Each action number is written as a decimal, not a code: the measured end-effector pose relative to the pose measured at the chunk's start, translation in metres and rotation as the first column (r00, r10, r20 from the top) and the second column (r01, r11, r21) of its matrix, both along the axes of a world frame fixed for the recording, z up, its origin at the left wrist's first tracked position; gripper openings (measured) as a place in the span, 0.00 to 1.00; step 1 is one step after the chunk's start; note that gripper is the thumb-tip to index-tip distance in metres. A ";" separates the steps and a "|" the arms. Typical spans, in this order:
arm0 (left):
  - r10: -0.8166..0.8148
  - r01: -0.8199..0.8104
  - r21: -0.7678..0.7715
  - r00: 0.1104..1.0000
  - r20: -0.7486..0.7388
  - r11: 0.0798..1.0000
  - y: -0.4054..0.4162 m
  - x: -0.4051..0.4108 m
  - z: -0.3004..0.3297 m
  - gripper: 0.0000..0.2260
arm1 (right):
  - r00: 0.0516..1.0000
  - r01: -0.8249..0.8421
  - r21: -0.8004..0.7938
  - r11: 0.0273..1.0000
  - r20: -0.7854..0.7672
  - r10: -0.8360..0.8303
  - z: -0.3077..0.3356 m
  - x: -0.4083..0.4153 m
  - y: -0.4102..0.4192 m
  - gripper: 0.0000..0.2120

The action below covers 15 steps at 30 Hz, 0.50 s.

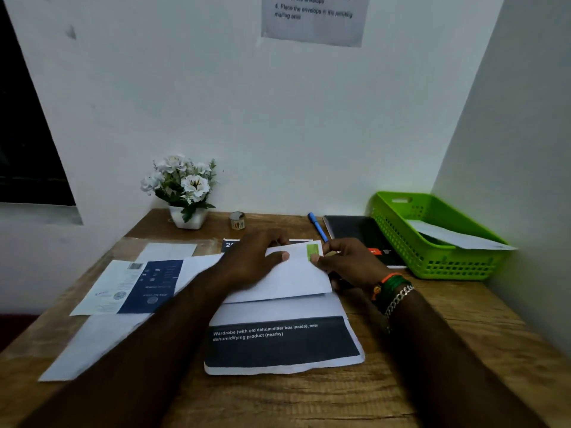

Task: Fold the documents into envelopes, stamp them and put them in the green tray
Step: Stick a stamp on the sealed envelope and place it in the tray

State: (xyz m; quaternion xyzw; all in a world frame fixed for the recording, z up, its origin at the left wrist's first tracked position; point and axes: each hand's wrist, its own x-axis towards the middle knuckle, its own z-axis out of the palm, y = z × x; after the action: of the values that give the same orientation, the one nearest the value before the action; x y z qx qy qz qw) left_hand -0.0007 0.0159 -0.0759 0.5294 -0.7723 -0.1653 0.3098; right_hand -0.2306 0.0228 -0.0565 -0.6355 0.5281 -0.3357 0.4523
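Observation:
A white envelope (290, 278) lies on a stack of printed documents (278, 344) in the middle of the wooden desk. A green stamp (312, 251) sits at its top right corner. My left hand (256, 257) rests flat on the envelope's left part, thumb stretched along it. My right hand (346, 257) is at the envelope's right edge, its fingertips touching the corner by the stamp. The green tray (432, 264) stands at the right against the wall with a white envelope (454, 236) inside it.
More sheets, one with a blue panel (148, 285), spread over the desk's left side. A white flower pot (187, 216), a tape roll (238, 220), a blue pen (317, 226) and a black notebook (361, 233) line the back. Walls close in behind and on the right.

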 end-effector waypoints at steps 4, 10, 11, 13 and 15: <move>0.229 -0.203 -0.219 0.968 0.100 0.954 0.024 0.006 0.021 0.16 | 0.984 0.103 -0.074 0.992 0.155 -0.091 0.017 -0.013 0.029 0.05; 0.461 -0.577 0.033 0.615 -0.640 0.816 0.055 -0.020 0.037 0.16 | 0.902 0.303 -0.139 0.943 0.363 -0.236 0.036 -0.075 0.081 0.08; 0.386 -0.484 0.130 0.480 -0.788 0.865 0.054 -0.032 0.039 0.11 | 0.889 0.339 -0.141 0.930 0.373 -0.267 0.038 -0.087 0.090 0.06; 0.347 -0.311 0.259 0.268 -0.899 0.914 0.050 -0.058 0.045 0.06 | 0.855 0.421 -0.146 0.895 0.394 -0.338 0.043 -0.110 0.103 0.04; 0.355 -0.221 0.306 0.232 -0.906 0.926 0.040 -0.088 0.051 0.07 | 0.810 0.510 -0.144 0.848 0.411 -0.417 0.045 -0.136 0.110 0.04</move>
State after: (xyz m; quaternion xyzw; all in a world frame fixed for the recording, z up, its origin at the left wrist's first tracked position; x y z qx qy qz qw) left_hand -0.0886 0.0562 -0.0252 0.4762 -0.3147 -0.4294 0.6999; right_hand -0.3664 0.1330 -0.0110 -0.4638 0.5286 -0.6115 0.3627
